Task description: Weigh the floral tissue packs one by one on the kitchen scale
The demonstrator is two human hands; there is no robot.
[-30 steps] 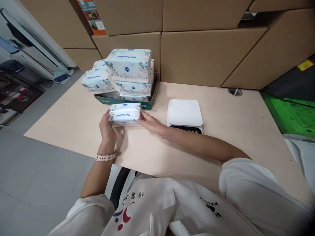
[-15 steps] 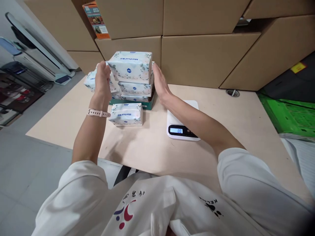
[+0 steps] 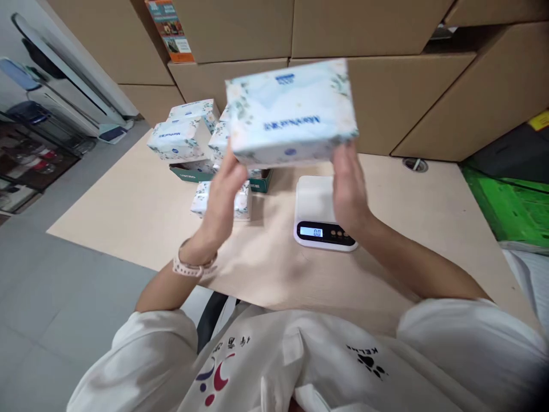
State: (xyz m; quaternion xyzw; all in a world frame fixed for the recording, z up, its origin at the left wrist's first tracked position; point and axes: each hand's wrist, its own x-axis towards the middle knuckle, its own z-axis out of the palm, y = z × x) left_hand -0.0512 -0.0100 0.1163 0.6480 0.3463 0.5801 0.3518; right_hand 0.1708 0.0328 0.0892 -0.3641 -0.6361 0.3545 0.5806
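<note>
Between my two hands a floral tissue pack (image 3: 291, 114) is held up in the air, slightly tilted and a little blurred. My left hand (image 3: 225, 191) presses on its left end, and my right hand (image 3: 349, 186) grips the right end. Below and to the right, a white kitchen scale (image 3: 315, 194) lies on the table with its display reading 0.0; my right forearm and hand cover part of it. More tissue packs (image 3: 178, 140) are stacked in a green tray (image 3: 260, 184) on the left. One single tissue pack (image 3: 243, 203) sits in front of the tray, partly behind my left hand.
Large cardboard boxes (image 3: 343, 97) form a wall along the table's back edge. An orange printed box (image 3: 171, 31) stands among them. A cable hole (image 3: 415, 165) is at the back right of the wooden table (image 3: 429, 212). Green crates (image 3: 510, 200) stand beyond the right edge.
My hands have lifted the top tissue pack off the stack and carried it right and nearer to me, up over the table beside the scale. The scale still reads 0.0.
</note>
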